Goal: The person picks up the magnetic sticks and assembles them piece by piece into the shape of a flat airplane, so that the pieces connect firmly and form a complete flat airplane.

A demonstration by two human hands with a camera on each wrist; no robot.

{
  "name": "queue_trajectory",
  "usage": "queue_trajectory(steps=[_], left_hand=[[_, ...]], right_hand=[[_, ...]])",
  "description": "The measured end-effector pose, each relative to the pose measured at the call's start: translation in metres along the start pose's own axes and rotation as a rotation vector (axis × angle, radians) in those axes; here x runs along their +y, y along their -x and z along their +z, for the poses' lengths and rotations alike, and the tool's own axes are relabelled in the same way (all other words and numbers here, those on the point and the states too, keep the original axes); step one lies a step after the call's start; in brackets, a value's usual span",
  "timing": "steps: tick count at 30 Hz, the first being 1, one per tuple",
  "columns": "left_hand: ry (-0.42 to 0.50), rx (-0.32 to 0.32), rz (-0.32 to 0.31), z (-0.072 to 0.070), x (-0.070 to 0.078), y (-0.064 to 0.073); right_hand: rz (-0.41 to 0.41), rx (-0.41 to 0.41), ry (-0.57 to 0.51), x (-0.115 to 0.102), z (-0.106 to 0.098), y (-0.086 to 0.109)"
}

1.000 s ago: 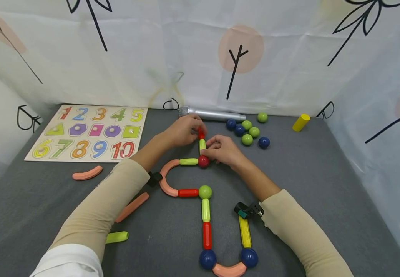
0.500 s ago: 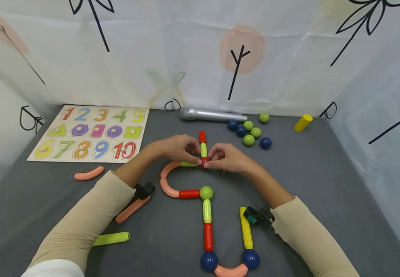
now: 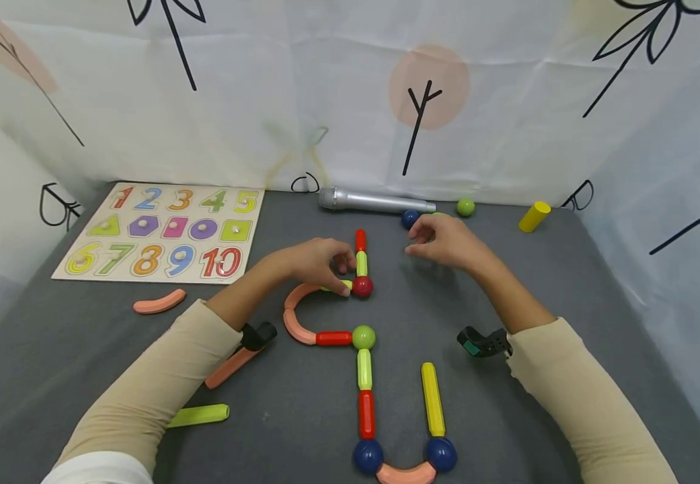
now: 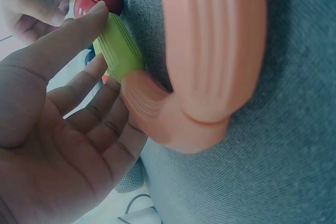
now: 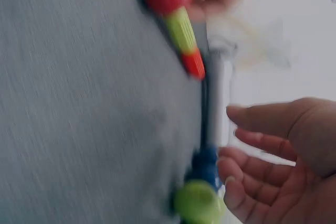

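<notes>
A chain of coloured rods and balls lies across the table. At its far end are a red rod (image 3: 360,240), a lime rod (image 3: 362,263) and a red ball (image 3: 363,287). My left hand (image 3: 319,261), fingers spread, hovers by the lime rod (image 4: 119,48) that joins the red ball to a curved salmon piece (image 4: 212,45). My right hand (image 3: 446,240) is in the air, fingers loosely bent with nothing between them. It is over the group of blue and green balls, hiding most of them in the head view; a green ball (image 5: 198,203) shows near its fingers in the right wrist view.
A number puzzle board (image 3: 162,232) lies at the back left, a silver microphone (image 3: 380,201) along the back. Loose pieces include a yellow cylinder (image 3: 534,216), a curved salmon piece (image 3: 159,302), a salmon rod (image 3: 233,367) and a lime rod (image 3: 200,415). A white curtain (image 3: 337,101) hangs behind.
My left hand drew back from the red rod to beside the red ball. My right hand let go of the red ball and moved right and away, to the loose balls.
</notes>
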State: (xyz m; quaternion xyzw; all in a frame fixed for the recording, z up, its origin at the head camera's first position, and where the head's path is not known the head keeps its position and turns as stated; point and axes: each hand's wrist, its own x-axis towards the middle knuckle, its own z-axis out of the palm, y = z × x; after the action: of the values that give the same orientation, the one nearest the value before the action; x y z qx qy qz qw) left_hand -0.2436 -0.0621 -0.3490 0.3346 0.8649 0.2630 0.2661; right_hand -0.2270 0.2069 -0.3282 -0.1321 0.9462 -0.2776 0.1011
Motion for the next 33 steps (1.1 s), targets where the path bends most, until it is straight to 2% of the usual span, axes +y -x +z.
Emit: queue_trajectory(steps=[5, 8, 12, 15, 17, 21, 23, 26, 29, 33], left_hand=[[0.018, -0.025, -0.002, 0.0, -0.002, 0.0], [0.028, -0.042, 0.004, 0.0, -0.004, 0.001], [0.045, -0.063, 0.007, 0.0, -0.006, 0.002], [0.074, -0.087, -0.037, -0.003, -0.008, 0.001], [0.113, -0.072, -0.104, -0.005, -0.007, -0.003], [0.175, 0.054, -0.279, -0.008, -0.003, -0.025], [0.153, 0.118, -0.349, -0.007, 0.0, -0.038], [0.118, 0.169, -0.426, -0.006, 0.004, -0.052], [0.158, 0.197, -0.449, -0.007, 0.004, -0.058], [0.29, 0.198, -0.417, -0.007, 0.003, -0.054]], right_hand=[[0.087, 0.033, 0.148, 0.019, -0.012, -0.004], [0.099, 0.024, 0.211, 0.026, -0.01, -0.006], [0.098, 0.0, 0.237, 0.031, -0.005, -0.006], [0.081, -0.005, 0.228, 0.031, -0.001, -0.005], [0.06, -0.001, 0.206, 0.03, 0.001, -0.005], [-0.01, 0.001, 0.113, 0.023, 0.007, -0.01], [-0.04, -0.01, 0.046, 0.017, 0.011, -0.016], [-0.049, -0.028, -0.045, 0.007, 0.016, -0.026], [0.0, -0.042, -0.191, -0.003, 0.02, -0.037], [0.126, -0.016, -0.445, -0.008, 0.021, -0.049]])
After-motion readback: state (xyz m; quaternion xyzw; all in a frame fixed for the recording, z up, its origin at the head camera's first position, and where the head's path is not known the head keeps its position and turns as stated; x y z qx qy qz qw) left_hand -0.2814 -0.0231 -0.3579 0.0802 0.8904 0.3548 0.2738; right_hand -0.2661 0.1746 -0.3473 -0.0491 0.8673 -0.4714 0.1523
